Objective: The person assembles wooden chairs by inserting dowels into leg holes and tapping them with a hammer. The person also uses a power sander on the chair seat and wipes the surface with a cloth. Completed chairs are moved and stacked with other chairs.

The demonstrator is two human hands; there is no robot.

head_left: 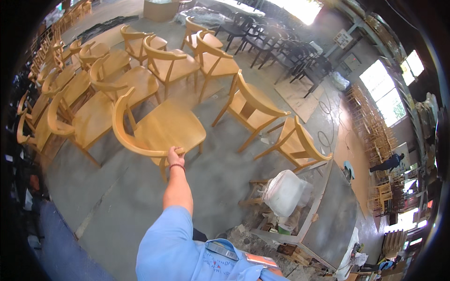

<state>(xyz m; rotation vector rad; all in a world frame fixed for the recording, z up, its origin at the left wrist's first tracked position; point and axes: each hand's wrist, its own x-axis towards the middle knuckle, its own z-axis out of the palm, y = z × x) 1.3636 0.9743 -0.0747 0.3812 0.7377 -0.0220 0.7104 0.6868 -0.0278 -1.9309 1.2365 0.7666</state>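
My left hand (176, 155) is closed around the end of a curved wooden backrest. It belongs to a light-brown wooden chair (168, 126) with a broad, smooth seat. The chair is tilted in the picture, and some of its legs are hidden under the seat. Close by on the left stands a matching chair (93, 117), and another wooden chair (255, 105) is to the right, apart from my hand. My right hand does not show; only part of the blue shirt appears at the lower edge.
Rows of similar wooden chairs (173, 65) fill the left and far side. Dark chairs (267, 42) crowd together at the back. On the right are a dark-topped workbench (333, 210), a plastic-wrapped seat (284, 192) and a cable (326, 138) on the floor. A person (388, 162) stands farther off.
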